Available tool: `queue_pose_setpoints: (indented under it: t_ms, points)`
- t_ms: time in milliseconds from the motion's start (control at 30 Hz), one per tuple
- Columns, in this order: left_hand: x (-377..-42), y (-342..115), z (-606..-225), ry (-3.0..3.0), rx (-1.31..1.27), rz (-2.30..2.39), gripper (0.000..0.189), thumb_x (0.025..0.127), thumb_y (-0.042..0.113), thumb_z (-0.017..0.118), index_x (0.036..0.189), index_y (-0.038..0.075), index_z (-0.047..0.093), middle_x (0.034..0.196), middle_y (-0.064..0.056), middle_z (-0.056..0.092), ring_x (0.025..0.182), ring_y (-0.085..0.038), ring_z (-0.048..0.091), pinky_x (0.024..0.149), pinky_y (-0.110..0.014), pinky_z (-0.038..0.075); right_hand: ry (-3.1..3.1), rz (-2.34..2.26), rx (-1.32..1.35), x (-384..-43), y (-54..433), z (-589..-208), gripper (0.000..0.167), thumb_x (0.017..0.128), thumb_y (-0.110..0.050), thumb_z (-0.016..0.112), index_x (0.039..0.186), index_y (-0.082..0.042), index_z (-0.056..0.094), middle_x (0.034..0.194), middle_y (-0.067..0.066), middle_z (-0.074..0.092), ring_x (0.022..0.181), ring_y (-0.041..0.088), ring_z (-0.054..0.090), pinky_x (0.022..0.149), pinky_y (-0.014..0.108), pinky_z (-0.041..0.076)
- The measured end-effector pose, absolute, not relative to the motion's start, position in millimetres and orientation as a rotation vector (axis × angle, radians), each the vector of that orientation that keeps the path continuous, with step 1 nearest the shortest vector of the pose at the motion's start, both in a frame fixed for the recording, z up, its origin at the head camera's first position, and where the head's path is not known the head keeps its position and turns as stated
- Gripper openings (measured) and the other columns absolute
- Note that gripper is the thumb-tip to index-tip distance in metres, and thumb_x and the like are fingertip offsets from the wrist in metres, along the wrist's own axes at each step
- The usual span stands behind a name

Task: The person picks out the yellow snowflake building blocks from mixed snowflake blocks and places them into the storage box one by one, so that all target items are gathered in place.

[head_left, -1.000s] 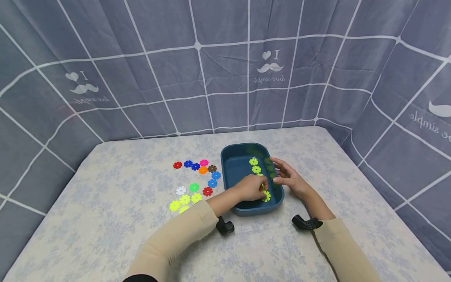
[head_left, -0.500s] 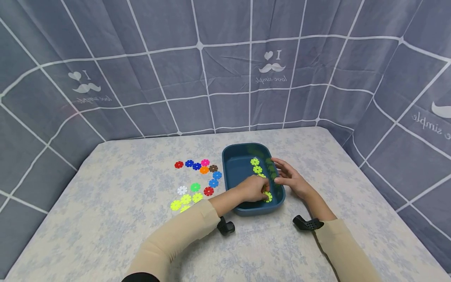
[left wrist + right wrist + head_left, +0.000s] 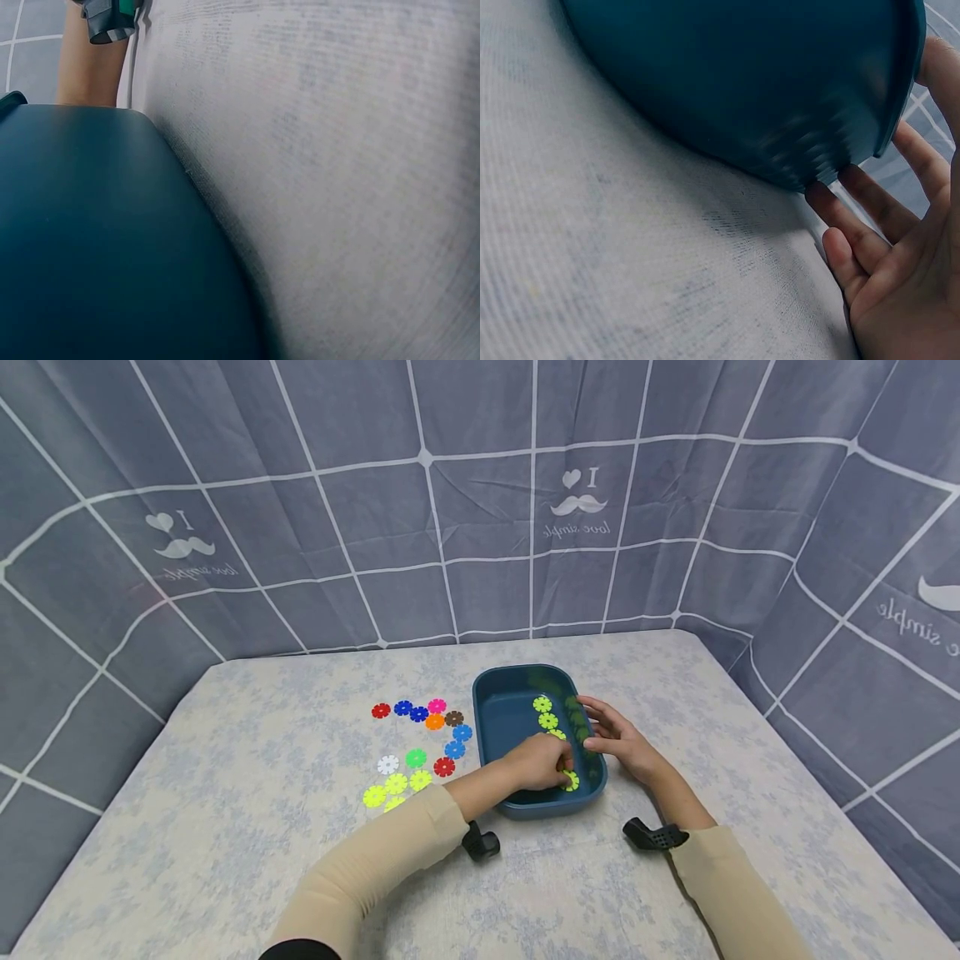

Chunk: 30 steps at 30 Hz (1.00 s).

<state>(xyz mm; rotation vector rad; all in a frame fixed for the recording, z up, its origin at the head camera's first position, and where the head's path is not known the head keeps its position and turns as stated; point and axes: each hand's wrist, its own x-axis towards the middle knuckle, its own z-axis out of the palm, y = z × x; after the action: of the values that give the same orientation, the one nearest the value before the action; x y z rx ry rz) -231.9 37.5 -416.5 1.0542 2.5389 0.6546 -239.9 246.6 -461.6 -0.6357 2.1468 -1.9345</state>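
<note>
A deep teal plastic bin (image 3: 491,681) stands on the table. My left hand (image 3: 538,762) reaches down into it, thumb and fingers pinching at a yellow-green snowflake disc (image 3: 572,782) near the front right corner. Behind those fingers, a row of similar yellow-green discs (image 3: 543,703) lies along the bin floor, partly covered by the hand. My right hand (image 3: 626,745) is at the bin's right side. In the right wrist view its extended fingertips (image 3: 821,196) touch the outer wall. The left wrist view shows the bin's outside (image 3: 112,225), not the left fingers.
Left of the bin, several loose snowflake discs lie on the patterned tablecloth (image 3: 247,760): red (image 3: 381,711), orange (image 3: 435,722), brown (image 3: 453,718), light blue (image 3: 455,749), white (image 3: 387,765), green (image 3: 416,758) and yellow-green (image 3: 374,797). A grey curtain (image 3: 480,527) hangs behind.
The left fingers shift slightly at the front disc inside the bin. The right hand stays at the bin's side. The whole head view moved slightly after the first frame.
</note>
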Motion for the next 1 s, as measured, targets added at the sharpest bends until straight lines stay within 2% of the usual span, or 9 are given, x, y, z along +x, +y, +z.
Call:
queue_pose_setpoints:
  t_ms: [300, 567, 767, 1000]
  points:
    - [-232.0, 34.9, -414.9, 2.534, 1.058, 0.709, 0.007, 0.089, 0.015, 0.073, 0.09, 0.012, 0.067, 0.072, 0.007, 0.055, 0.065, -0.007, 0.052, 0.06, -0.02, 0.042, 2.144, -1.938, -0.634, -238.9, 247.5, -460.2, 0.069, 0.093, 0.0, 0.055, 0.153, -0.003, 0.022, 0.152, 0.03, 0.024, 0.125, 0.039, 0.044, 0.091, 0.027, 0.046]
    - [-232.2, 21.9, -407.7, 2.508, 1.075, 0.917, 0.008, 0.089, 0.01, 0.072, 0.094, 0.007, 0.068, 0.078, 0.003, 0.062, 0.069, -0.006, 0.057, 0.065, -0.02, 0.046, 2.142, -1.928, -0.623, -238.7, 247.1, -459.8, 0.07, 0.092, -0.003, 0.057, 0.153, -0.005, 0.023, 0.153, 0.029, 0.023, 0.129, 0.048, 0.038, 0.091, 0.028, 0.046]
    - [-232.8, 5.2, -401.7, 2.521, 1.032, 1.024, 0.012, 0.088, 0.009, 0.072, 0.097, 0.003, 0.068, 0.079, 0.002, 0.063, 0.07, -0.008, 0.057, 0.066, -0.021, 0.047, 2.153, -1.931, -0.608, -238.2, 246.1, -459.4, 0.07, 0.091, -0.002, 0.057, 0.153, -0.005, 0.023, 0.152, 0.029, 0.024, 0.128, 0.046, 0.04, 0.091, 0.027, 0.046]
    - [-227.8, -18.6, -390.4, 2.559, 0.955, 1.135, 0.012, 0.088, 0.009, 0.073, 0.096, 0.003, 0.067, 0.081, 0.002, 0.061, 0.072, -0.01, 0.057, 0.066, -0.022, 0.048, 2.146, -1.943, -0.619, -237.2, 244.6, -457.8, 0.07, 0.091, 0.001, 0.056, 0.153, -0.003, 0.023, 0.152, 0.031, 0.024, 0.128, 0.045, 0.041, 0.091, 0.026, 0.047]
